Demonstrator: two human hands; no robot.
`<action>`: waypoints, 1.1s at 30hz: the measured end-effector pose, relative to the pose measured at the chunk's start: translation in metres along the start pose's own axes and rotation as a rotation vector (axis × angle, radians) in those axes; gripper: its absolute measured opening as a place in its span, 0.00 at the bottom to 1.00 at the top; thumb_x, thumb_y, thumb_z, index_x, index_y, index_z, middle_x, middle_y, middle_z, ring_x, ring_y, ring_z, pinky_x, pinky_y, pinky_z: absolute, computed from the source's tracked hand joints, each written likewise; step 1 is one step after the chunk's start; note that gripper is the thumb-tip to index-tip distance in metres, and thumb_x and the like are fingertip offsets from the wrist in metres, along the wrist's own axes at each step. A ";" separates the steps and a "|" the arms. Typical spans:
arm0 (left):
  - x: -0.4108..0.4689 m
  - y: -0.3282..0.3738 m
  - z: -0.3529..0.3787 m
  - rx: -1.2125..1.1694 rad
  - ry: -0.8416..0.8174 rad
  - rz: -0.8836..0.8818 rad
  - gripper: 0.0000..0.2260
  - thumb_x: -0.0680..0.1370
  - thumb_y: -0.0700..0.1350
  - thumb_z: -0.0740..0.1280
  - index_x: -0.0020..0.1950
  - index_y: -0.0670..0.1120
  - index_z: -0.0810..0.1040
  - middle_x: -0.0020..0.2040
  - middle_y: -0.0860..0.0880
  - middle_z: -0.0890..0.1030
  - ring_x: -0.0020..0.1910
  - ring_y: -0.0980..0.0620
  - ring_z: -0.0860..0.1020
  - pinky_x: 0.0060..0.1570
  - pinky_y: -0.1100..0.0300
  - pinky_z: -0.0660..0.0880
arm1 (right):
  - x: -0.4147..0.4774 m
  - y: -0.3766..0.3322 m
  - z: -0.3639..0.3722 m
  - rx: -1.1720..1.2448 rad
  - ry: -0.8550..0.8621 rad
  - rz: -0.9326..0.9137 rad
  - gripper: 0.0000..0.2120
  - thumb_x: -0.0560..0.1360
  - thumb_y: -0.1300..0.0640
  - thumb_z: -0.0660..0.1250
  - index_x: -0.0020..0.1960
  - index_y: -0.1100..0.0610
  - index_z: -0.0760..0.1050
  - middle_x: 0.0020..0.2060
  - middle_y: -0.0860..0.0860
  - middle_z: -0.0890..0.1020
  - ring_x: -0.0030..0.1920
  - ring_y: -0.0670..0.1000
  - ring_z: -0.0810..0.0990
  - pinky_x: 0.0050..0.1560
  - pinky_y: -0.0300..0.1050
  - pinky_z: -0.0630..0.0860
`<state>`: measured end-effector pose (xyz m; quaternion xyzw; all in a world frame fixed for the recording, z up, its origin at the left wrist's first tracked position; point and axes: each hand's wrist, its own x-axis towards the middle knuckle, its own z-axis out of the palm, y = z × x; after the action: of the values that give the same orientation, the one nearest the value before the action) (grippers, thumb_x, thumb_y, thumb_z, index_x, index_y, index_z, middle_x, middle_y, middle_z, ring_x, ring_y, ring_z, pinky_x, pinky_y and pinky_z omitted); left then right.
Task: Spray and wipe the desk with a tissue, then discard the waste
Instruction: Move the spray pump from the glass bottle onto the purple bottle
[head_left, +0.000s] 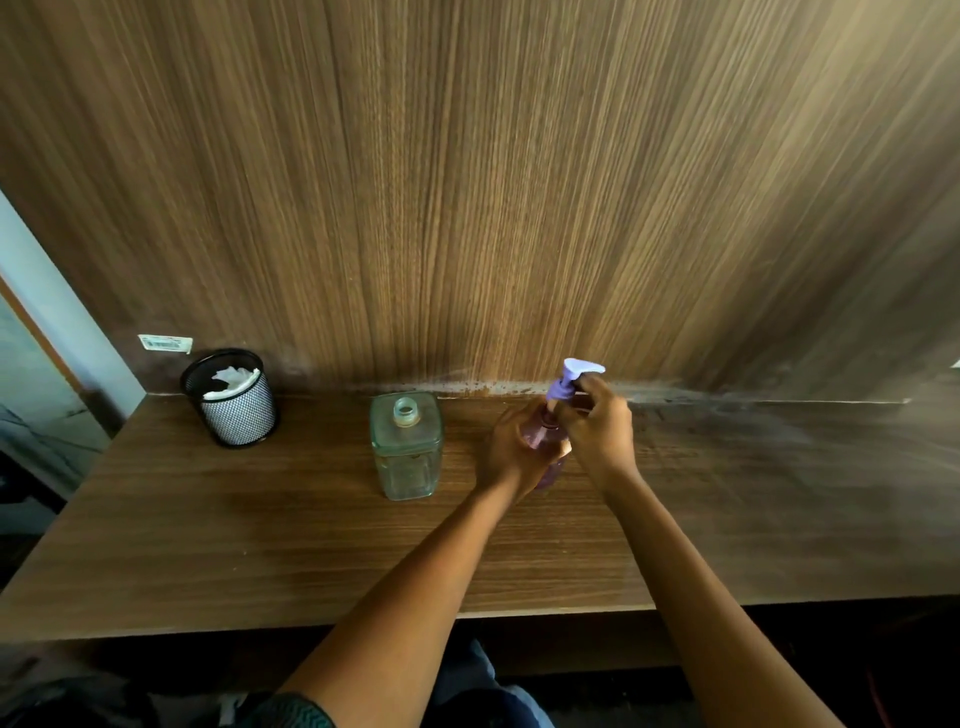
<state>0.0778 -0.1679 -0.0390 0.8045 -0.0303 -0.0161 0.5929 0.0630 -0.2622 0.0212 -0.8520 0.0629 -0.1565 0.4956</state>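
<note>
Gripping bottle body with curled left hand, right hand fingers pinched closed on sprayer, desk.

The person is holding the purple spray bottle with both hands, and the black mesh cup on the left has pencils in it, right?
Almost. The black mesh cup holds white tissue, not pencils; the head view shows it. The rest is right: the left hand grips the purple spray bottle and the right hand is at its sprayer top.
</note>
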 end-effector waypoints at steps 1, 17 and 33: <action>0.001 -0.001 0.000 0.000 0.006 0.002 0.18 0.68 0.49 0.73 0.58 0.53 0.78 0.56 0.50 0.81 0.55 0.51 0.78 0.55 0.52 0.75 | 0.000 0.002 0.003 -0.029 -0.017 -0.001 0.09 0.70 0.67 0.67 0.50 0.62 0.77 0.44 0.57 0.83 0.44 0.54 0.81 0.46 0.48 0.77; -0.006 0.003 0.002 -0.048 0.047 -0.023 0.14 0.65 0.59 0.63 0.45 0.53 0.78 0.43 0.51 0.83 0.41 0.51 0.81 0.37 0.57 0.74 | -0.003 0.012 0.022 0.082 0.155 0.149 0.16 0.64 0.58 0.78 0.45 0.58 0.72 0.37 0.49 0.78 0.36 0.43 0.75 0.34 0.24 0.68; -0.008 -0.001 0.002 0.070 0.062 0.083 0.18 0.72 0.47 0.71 0.61 0.50 0.76 0.60 0.51 0.78 0.56 0.51 0.78 0.47 0.63 0.70 | -0.005 0.019 0.010 0.438 0.007 0.217 0.14 0.67 0.69 0.72 0.51 0.62 0.76 0.40 0.51 0.81 0.40 0.47 0.80 0.41 0.40 0.78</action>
<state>0.0699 -0.1690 -0.0404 0.8228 -0.0460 0.0345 0.5654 0.0624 -0.2623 -0.0013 -0.7121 0.1204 -0.1148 0.6821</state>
